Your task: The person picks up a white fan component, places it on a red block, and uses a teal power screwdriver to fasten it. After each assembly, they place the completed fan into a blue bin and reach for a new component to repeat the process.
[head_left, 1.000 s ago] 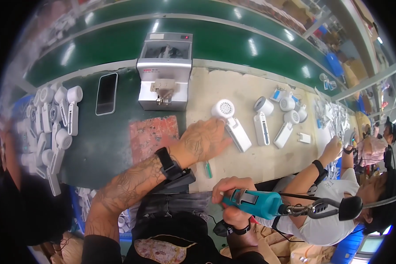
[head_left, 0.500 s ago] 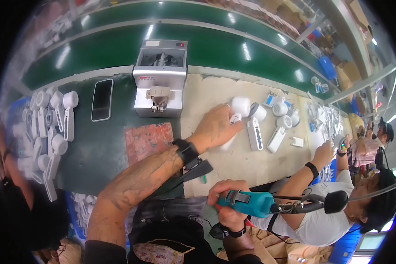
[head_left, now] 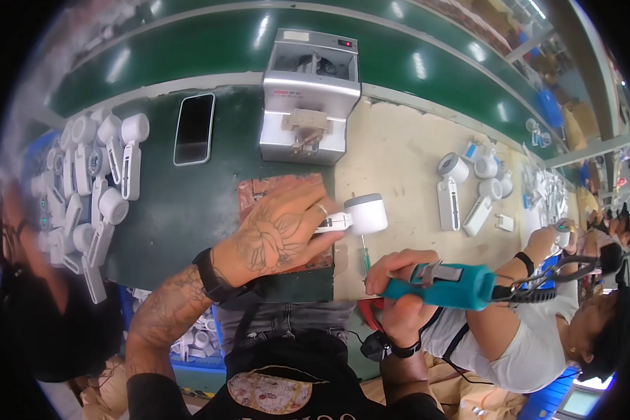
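My left hand (head_left: 276,234) is closed round the handle of a white handheld fan (head_left: 366,213), above a worn red mat (head_left: 259,189). The fan's round head with its grey rim points right, past the mat's edge. My right hand (head_left: 402,294) grips a teal electric screwdriver (head_left: 444,285), its cable trailing off to the right; its bit is hidden or too small to make out. Between the hands, a thin screwdriver with a green handle (head_left: 366,260) lies on the tan board. A silver screw feeder (head_left: 308,98) stands just beyond the mat.
White fans (head_left: 98,182) lie heaped on the left, close to a phone (head_left: 194,129). Several more fans (head_left: 479,206) and small white parts are on the right of the tan board (head_left: 406,154). A co-worker in a white shirt (head_left: 497,350) sits close on my right.
My left hand has drawn a fan back from the right-hand group to the red mat. The view has shifted, and the right hand still holds the electric screwdriver.
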Tool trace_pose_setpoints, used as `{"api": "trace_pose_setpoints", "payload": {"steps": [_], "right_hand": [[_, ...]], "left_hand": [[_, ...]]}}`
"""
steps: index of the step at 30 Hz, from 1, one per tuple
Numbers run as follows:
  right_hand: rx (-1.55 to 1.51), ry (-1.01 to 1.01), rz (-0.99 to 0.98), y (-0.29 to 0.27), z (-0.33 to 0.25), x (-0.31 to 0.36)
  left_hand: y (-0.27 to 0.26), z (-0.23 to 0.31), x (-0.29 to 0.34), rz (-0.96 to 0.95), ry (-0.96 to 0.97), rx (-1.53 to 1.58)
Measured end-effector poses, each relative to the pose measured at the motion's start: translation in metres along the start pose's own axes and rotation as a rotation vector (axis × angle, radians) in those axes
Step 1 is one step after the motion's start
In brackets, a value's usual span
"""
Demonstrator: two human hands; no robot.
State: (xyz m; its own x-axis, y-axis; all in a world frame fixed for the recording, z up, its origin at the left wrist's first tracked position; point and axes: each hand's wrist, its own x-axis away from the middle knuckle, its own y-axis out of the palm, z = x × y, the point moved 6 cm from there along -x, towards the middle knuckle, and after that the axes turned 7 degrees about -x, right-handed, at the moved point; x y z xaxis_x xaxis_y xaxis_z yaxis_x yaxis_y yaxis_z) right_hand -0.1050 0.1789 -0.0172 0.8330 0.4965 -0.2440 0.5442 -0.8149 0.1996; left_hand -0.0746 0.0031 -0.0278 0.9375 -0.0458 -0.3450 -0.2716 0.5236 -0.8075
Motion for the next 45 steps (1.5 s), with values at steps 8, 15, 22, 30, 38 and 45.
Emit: {"api": "trace_pose_setpoints", "payload": {"steps": [8, 15, 22, 30, 38, 45], "right_hand": [[-0.083, -0.114, 0.101, 0.032, -0.016, -0.057], [-0.057, -0.323, -0.011, 0.08, -0.001, -0.142], [0.035, -0.314, -0.113, 0.113, 0.034, -0.174], [0.035, -0.187, -0.085, 0.105, 0.032, -0.151], [0.045, -0.131, -0.086, 0.08, 0.012, -0.119], [0.015, -0.096, -0.107, 0.076, 0.024, -0.114]], "left_hand": [[-0.007, -0.041, 0.004, -0.002, 0.043, 0.143], [-0.021, -0.041, 0.017, -0.025, 0.018, 0.091], [-0.014, -0.054, 0.024, 0.035, -0.008, 0.104], [-0.008, -0.062, 0.025, 0.036, -0.002, 0.177], [-0.011, -0.057, 0.021, 0.043, 0.002, 0.162], [-0.012, -0.058, 0.022, 0.108, -0.054, 0.185]]}}
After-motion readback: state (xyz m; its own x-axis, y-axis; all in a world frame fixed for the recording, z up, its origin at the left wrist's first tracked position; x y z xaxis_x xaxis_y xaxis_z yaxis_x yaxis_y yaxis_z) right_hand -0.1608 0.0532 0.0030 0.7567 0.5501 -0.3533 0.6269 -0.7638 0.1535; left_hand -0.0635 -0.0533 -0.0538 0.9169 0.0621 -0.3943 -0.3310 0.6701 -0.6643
